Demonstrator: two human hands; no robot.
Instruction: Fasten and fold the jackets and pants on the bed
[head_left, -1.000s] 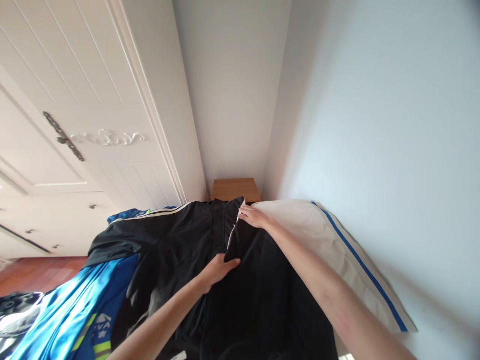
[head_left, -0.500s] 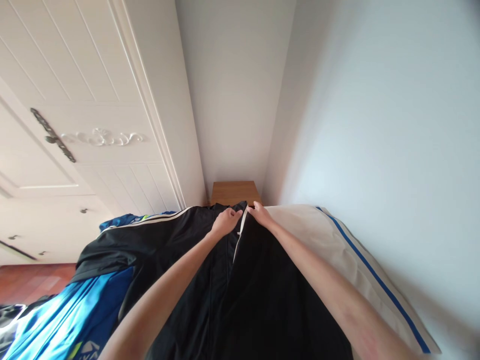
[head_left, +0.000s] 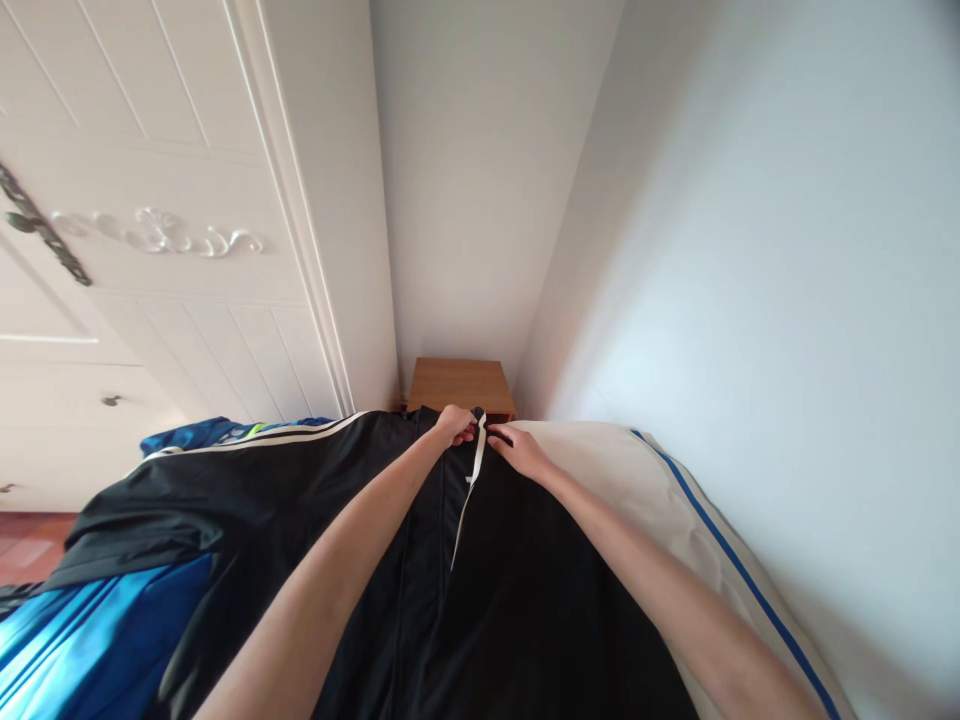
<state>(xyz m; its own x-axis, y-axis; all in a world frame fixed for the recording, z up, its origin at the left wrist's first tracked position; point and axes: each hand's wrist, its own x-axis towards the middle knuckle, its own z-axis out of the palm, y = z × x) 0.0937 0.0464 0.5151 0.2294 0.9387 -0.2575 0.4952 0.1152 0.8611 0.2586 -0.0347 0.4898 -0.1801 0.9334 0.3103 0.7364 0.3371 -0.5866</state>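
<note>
A black jacket (head_left: pixel 300 520) with white stripes along its sleeve lies spread out in front of me. Near its far end, at the collar, my left hand (head_left: pixel 454 424) is closed on the fabric, its fingers curled in. Just right of it, my right hand (head_left: pixel 521 450) has its thumb and fingers at the jacket's front edge, seemingly pinching it; the fingertips are partly hidden. Between the hands runs a narrow white strip (head_left: pixel 478 450) along the opening, with small white lettering beside it.
Blue clothing (head_left: pixel 112 620) lies under and beside the black sleeve at left. White bedding (head_left: pixel 622 460) with a blue stripe (head_left: pixel 742 560) spreads at right. A wooden cabinet (head_left: pixel 461 380) stands beyond, a white wardrobe (head_left: pixel 187 180) at left and a pale wall (head_left: pixel 787 250) at right.
The view has shifted slightly to the right. Both hands stay at the collar; the right fingers have loosened and sit slightly apart from the white strip, of which more shows.
</note>
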